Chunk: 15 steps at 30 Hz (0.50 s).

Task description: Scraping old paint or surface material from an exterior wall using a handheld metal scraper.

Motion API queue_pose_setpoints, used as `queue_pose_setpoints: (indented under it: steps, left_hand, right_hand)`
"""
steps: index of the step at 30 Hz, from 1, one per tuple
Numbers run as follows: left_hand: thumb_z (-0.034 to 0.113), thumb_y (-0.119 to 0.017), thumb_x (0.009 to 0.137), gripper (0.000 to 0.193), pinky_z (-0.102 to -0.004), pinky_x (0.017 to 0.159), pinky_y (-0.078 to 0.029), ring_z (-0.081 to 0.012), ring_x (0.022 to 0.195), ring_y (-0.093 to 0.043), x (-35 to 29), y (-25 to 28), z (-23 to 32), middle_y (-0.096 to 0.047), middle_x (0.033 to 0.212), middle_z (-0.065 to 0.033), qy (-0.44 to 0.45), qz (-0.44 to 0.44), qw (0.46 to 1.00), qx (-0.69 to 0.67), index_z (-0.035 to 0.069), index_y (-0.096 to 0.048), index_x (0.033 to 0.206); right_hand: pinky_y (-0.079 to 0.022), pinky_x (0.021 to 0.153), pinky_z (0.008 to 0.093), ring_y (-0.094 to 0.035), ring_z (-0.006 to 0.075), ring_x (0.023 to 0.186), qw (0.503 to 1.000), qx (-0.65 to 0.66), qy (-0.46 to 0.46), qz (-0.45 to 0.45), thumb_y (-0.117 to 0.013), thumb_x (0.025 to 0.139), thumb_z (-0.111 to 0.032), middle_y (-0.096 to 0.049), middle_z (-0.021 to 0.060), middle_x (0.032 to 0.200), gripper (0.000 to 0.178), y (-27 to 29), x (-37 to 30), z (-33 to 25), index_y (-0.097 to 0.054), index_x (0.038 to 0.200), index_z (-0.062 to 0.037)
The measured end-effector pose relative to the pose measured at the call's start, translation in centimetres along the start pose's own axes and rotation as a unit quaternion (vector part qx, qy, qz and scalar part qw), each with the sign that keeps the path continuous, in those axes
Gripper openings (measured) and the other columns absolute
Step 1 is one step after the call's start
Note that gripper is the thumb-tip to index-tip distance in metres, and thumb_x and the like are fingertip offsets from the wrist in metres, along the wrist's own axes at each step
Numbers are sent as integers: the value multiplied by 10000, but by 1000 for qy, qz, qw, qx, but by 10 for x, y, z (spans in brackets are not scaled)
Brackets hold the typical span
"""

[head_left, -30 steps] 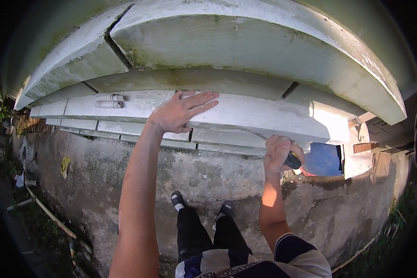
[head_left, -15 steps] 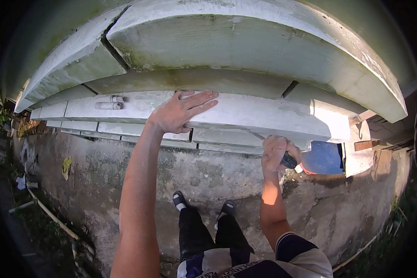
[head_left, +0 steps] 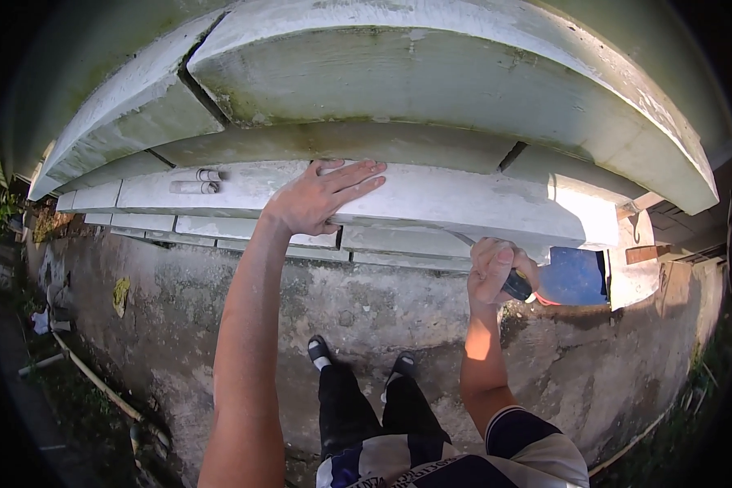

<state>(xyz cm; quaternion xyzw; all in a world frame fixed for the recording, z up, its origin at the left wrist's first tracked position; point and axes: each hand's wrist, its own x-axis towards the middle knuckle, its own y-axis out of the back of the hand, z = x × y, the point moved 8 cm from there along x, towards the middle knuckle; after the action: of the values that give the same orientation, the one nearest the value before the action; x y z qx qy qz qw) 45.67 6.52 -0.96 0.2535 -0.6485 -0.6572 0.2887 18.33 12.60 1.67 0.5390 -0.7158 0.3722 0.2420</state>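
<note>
My left hand (head_left: 321,195) lies with spread fingers on top of a long white block (head_left: 455,193), pressing on its upper face near the middle. My right hand (head_left: 496,268) is wrapped round the dark handle (head_left: 517,285) of a thin-bladed tool, just in front of the block's front edge. The narrow blade (head_left: 462,237) reaches leftward from the fist along the block's underside. Its tip cannot be made out.
Two short grey cylinders (head_left: 195,186) lie on the ledge left of my hand. A curved greenish-white slab (head_left: 398,77) overhangs at the far side. A blue container (head_left: 576,276) stands at right, beside a pale board (head_left: 633,281). Below is a stained concrete floor (head_left: 382,305).
My right hand has moved slightly right with the thin-bladed tool. My left hand stays in place on the block; the whole view has shifted slightly.
</note>
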Motion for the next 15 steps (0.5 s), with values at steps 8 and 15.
queue_pose_setpoints:
  steps: [8,15]
  left_hand:
    - [155,-867,600,1271,-503,1187,-352,-187,1531,-297,-1,1,0,-192,1706,60,6,-1,1000,6,275,-141,1637]
    - [174,-879,602,1276,-503,1192,-350,-183,1530,-298,0,-2,1,-183,1708,64,7,-10,1000,11,278,-139,1636]
  right_hand:
    - [-475,473,277,-486,120,416,996,-73,-50,-17,-559,992,-84,-506,40,466,396,-1,-4,16,-347,658,-78]
    - [-441,429,274,-471,124,411,998,-33,-43,-13,-564,991,-94,-533,62,512,401,1,-5,15,-345,655,-74]
